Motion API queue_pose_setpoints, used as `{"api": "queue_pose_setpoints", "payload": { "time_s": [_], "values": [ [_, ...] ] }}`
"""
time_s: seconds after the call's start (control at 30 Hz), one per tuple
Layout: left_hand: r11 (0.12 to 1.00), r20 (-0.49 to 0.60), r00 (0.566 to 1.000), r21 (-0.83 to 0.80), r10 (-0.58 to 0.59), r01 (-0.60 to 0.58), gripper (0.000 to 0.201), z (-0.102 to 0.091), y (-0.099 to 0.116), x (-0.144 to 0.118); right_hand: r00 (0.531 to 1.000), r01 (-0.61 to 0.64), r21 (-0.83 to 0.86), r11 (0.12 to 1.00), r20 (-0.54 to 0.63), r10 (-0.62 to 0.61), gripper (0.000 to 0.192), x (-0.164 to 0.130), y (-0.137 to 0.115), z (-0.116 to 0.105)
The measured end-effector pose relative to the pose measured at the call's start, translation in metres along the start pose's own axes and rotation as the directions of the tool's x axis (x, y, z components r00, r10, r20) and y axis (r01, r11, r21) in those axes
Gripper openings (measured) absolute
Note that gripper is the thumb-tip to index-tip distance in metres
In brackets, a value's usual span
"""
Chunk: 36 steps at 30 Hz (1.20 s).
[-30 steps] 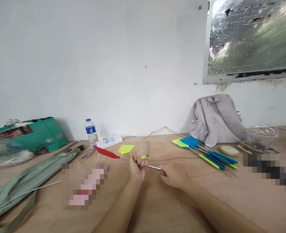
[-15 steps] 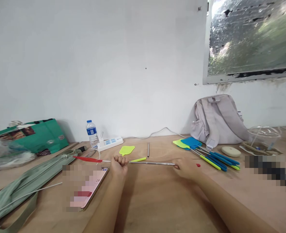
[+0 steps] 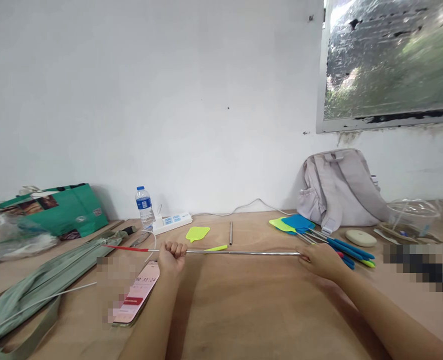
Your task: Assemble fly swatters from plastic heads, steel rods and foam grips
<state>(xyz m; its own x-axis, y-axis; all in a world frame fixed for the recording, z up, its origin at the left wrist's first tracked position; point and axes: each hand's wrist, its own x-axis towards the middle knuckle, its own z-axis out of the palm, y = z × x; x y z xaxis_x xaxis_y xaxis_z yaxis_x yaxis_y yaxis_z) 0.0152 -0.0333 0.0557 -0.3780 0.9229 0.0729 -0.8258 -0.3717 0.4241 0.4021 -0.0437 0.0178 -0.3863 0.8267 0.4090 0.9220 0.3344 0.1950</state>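
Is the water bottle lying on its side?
No, the water bottle stands upright by the wall, beside the power strip.

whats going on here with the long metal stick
A person holds a telescopic fly swatter stretched out level over the wooden table. The left hand is fisted round the rod near its red head, and the right hand grips the handle end. A pile of blue and yellow-green swatters lies just beyond the right hand, and a phone lies by the left forearm.

Phone (image 3: pixel 140 295) screen: "33:24", partly legible.
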Motion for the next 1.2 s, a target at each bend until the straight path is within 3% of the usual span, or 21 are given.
{"api": "queue_pose_setpoints", "payload": {
  "time_s": [0.17,0.33,0.63,0.97,1.2],
  "values": [
    [1.000,0.081,0.996,-0.013,-0.022,0.024,0.042,0.003,-0.001,-0.001,0.994,0.040,-0.053,0.998,-0.099,-0.046,0.016,-0.010,0.017,0.001],
    [0.999,0.052,0.998,-0.023,-0.020,0.021,0.043,-0.001,0.002,0.003,0.987,0.040,-0.091,0.995,-0.149,-0.053,0.015,-0.009,0.020,-0.002],
    [0.999,0.047,0.999,-0.037,0.004,-0.002,0.043,-0.001,0.012,0.002,0.986,0.084,-0.120,0.989,-0.134,-0.100,0.019,-0.014,0.033,-0.001],
    [0.999,0.004,0.999,-0.021,-0.047,0.047,0.043,-0.007,0.011,0.003,0.983,0.105,-0.047,0.993,-0.145,-0.111,0.019,-0.029,0.049,-0.002],
    [0.998,-0.019,0.998,-0.018,-0.066,0.066,0.042,-0.008,0.013,0.002,0.981,0.127,-0.088,0.988,-0.133,-0.138,0.020,-0.032,0.059,0.002]
  ]
}}
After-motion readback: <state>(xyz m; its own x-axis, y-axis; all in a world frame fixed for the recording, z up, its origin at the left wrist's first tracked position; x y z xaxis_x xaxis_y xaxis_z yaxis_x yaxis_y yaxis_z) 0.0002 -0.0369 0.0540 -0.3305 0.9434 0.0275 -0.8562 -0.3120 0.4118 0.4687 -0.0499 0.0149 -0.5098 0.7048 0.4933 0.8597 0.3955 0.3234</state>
